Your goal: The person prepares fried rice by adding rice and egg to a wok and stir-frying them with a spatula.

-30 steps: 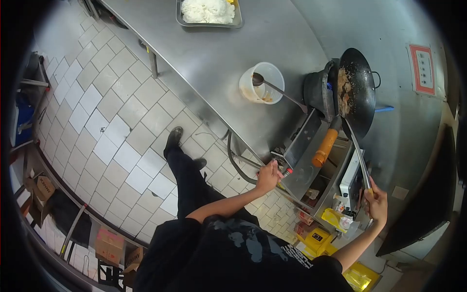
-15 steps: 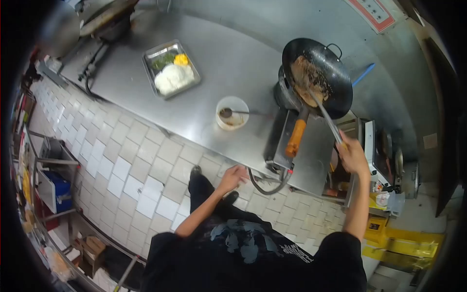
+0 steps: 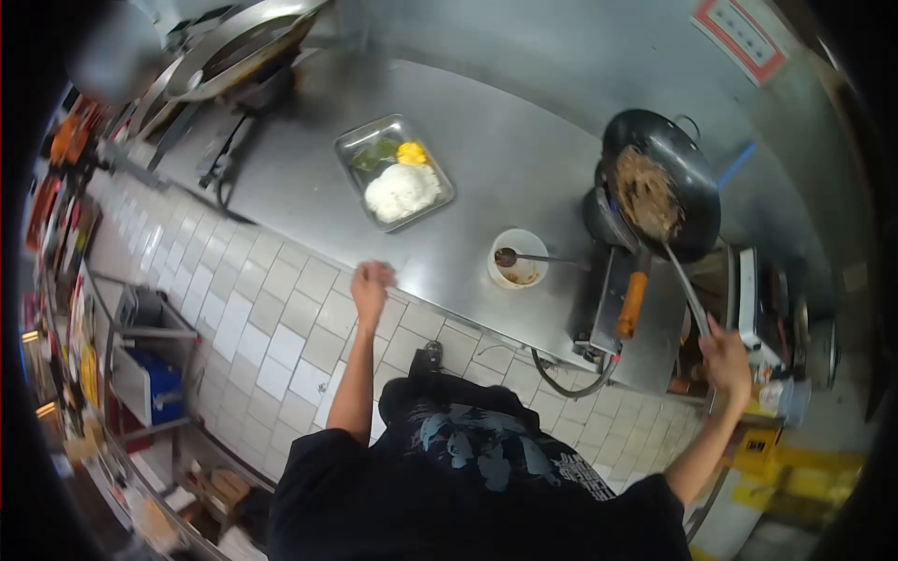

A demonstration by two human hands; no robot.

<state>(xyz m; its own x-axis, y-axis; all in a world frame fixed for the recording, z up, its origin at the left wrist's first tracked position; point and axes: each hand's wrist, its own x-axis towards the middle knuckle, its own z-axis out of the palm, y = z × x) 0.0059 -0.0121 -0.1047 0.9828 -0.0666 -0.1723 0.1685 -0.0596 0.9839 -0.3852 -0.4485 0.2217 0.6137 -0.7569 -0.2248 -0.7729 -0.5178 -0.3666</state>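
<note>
Left hand (image 3: 372, 280) has come up off the low spot by the stove front and now sits at the counter's (image 3: 505, 140) front edge, curled into a fist, nothing visible in it. View has swung too; more of the counter's left end shows.

Right hand (image 3: 728, 355) is off the counter's right end, clenched round the end of one long-handled utensil (image 3: 687, 292). Its shaft slants up and its far end lies in the food.

One orange handle (image 3: 632, 304) sticks toward the front edge. One white tub (image 3: 519, 257) stands near the front edge, just left of the burner (image 3: 599, 210), with one ladle (image 3: 543, 257) resting in it and brownish liquid inside.

One wok (image 3: 659, 187) sits on the burner at the counter's right end: black, round, tilted a bit, brown stir-fried food piled inside.

One steel tray (image 3: 395, 171) sits mid-counter, well apart from the wok: one white mound, one yellow bit, some greens.

A second wok (image 3: 243, 47) is at the far left corner, blurred.
</note>
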